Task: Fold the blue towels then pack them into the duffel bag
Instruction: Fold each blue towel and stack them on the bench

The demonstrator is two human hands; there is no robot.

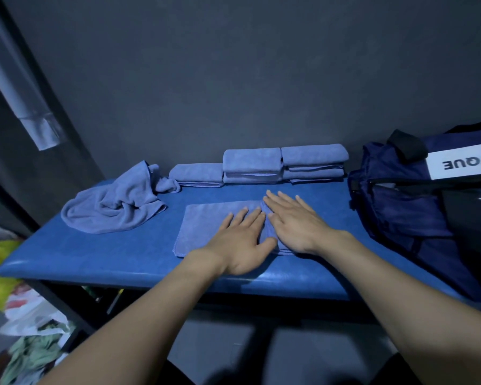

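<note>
While both palms press flat, fingers spread, gripping nothing | my left hand (243,240) and right hand (295,223) rest on the half-folded towel (206,226) mid-bench | its long axis runs left-right, free end toward my left | duffel bag (417,207) lies right, nearer my right hand.

Dim, bluish, low-contrast exposure. Faint sheen along front edge of bench (139,269); dark shadow beneath bench. Wall (233,79) behind bench dull grey, unevenly lit. Wide-angle bowing at frame edges; pipe (20,93) left of bench smeared by blur. Bags (25,315) left of bench soft, unfocused.
</note>
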